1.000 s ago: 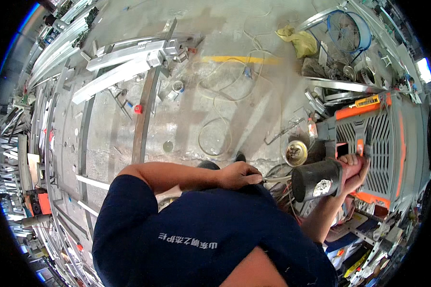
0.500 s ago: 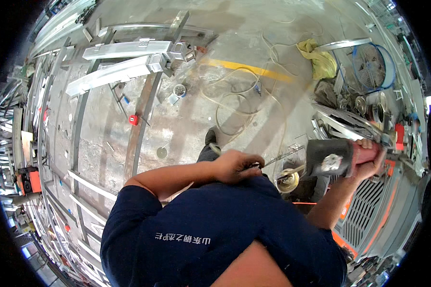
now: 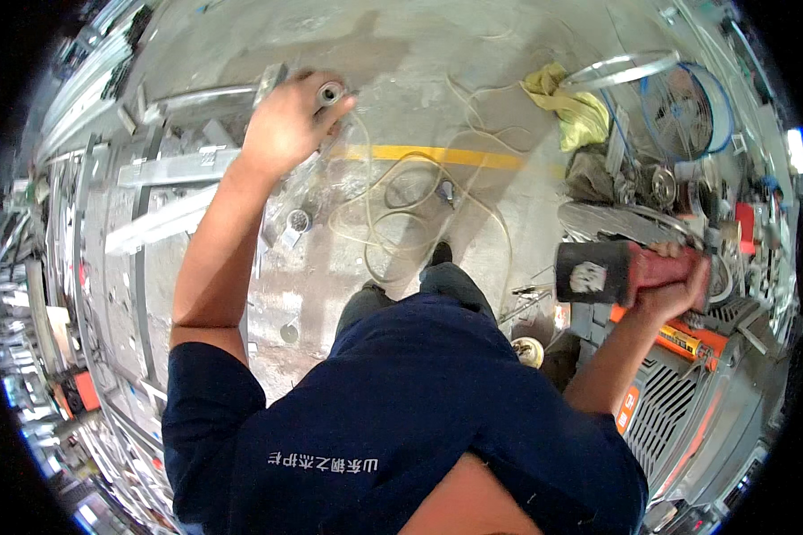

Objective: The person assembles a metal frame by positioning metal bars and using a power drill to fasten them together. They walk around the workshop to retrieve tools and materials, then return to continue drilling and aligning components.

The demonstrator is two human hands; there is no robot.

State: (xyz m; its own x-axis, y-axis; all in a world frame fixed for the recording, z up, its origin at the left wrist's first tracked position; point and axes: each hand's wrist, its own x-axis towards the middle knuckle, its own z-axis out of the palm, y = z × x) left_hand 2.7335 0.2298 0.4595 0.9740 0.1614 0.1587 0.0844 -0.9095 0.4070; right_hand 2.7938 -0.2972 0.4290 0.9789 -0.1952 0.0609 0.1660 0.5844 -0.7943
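My left hand (image 3: pixel 285 125) is stretched out at the far left, above the silver metal posts, somewhat blurred. Its fingers are closed around a small round metal piece (image 3: pixel 330 92) with a dark hole in its end. At the right, my right hand (image 3: pixel 674 290) grips a red and black cordless power tool (image 3: pixel 647 275). The tool's black block, with a worn white patch, points left; its far end beside the hand is hard to make out. Below my left forearm lie the pale metal posts (image 3: pixel 165 218), partly hidden by the arm.
A pale hose (image 3: pixel 370 236) lies in loops on the floor, crossing a yellow line (image 3: pixel 455 156). A small white tub (image 3: pixel 298 220) stands near the posts. Right of me are a grey and orange machine (image 3: pixel 674 401), a blue-rimmed fan (image 3: pixel 687 111) and a yellow-green sack (image 3: pixel 580 120).
My left hand has moved from my waist up and forward to the left, and the round metal piece now shows in it. The power tool has shifted slightly left with my right hand.
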